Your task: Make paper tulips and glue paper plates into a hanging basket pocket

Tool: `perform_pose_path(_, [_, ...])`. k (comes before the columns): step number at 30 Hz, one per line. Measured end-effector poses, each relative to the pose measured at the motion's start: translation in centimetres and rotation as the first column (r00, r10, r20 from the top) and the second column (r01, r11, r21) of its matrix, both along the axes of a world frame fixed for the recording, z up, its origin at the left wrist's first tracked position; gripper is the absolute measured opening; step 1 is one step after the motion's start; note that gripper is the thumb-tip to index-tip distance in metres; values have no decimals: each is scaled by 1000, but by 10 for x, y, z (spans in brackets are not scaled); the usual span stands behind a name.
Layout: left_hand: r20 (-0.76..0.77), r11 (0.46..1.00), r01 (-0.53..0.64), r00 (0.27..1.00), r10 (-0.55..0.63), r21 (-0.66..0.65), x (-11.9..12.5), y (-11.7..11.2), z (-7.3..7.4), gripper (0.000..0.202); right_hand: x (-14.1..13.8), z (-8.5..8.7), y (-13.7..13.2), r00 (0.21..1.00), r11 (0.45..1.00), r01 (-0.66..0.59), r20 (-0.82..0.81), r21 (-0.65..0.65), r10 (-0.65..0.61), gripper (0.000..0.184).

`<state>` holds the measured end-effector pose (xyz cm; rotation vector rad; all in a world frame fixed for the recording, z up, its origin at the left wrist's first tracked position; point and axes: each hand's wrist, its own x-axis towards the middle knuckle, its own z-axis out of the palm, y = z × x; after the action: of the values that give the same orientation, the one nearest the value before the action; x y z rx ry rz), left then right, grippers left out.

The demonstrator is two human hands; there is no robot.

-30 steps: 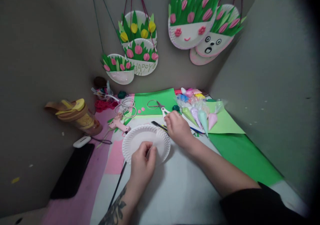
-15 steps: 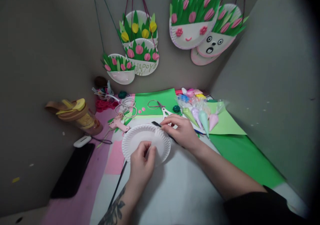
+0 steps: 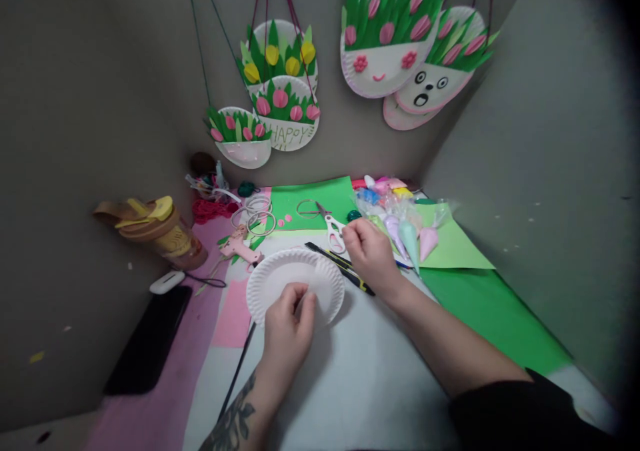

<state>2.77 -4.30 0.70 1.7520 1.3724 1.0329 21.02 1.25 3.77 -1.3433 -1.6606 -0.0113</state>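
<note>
A white paper plate lies on the white table top. My left hand pinches its near edge, with the thumb and fingers closed on the rim. My right hand is just beyond the plate's right side, its fingers curled at the white handles of a pair of scissors. A black and yellow pencil-like stick lies slanted between the plate and my right hand.
Green paper sheets cover the right and back. Pastel cone bags, a pink glue gun, metal rings, a tan bottle, a black phone and a pink sheet lie around. Plate crafts hang on the wall.
My right hand went from the scissors down to the black stick by the plate, then back up to the scissors' handles. The left hand kept its pinch on the plate.
</note>
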Motion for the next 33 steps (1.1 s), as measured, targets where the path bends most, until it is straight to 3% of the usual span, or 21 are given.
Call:
perform_pose_path(5, [66, 1000, -3, 998, 5, -22, 0, 0, 1, 14, 3, 10, -4, 977, 982, -189, -100, -4, 188, 28])
perform_pose_path(8, [257, 993, -34, 965, 61, -109, -1, 4, 2, 16, 3, 10, -3, 961, 968, -249, -130, -36, 243, 15])
perform_pose_path(12, [622, 968, -24, 763, 178, -249, -4, 11, 2, 25, 6, 10, 0, 951, 956, -278, -166, -91, 261, 13])
perform_pose_path(15, [768, 963, 36, 611, 191, -268, -5, 16, 5, 32, 7, 10, 0, 947, 952, -296, -152, -74, 282, 17])
perform_pose_path(20, [838, 960, 65, 507, 204, -273, -5, 18, 6, 36, 8, 8, -1, 941, 948, -311, -162, -72, 296, 23])
perform_pose_path(24, [884, 962, 92, 424, 197, -258, -6, 18, 5, 37, 9, 8, -1, 969, 958, -232, -120, -166, 214, 13])
perform_pose_path(28, [901, 952, 108, 369, 230, -287, -7, 18, 6, 35, 5, 15, -8, 975, 965, -212, -96, -156, 199, 21])
perform_pose_path(31, [896, 954, 104, 385, 221, -280, -7, 18, 8, 33, -3, 23, -22, 935, 940, -330, -164, -84, 314, 5])
perform_pose_path(33, [897, 963, 105, 400, 188, -248, -5, 17, 9, 35, -9, 27, -32, 899, 908, -419, -133, 13, 417, 9])
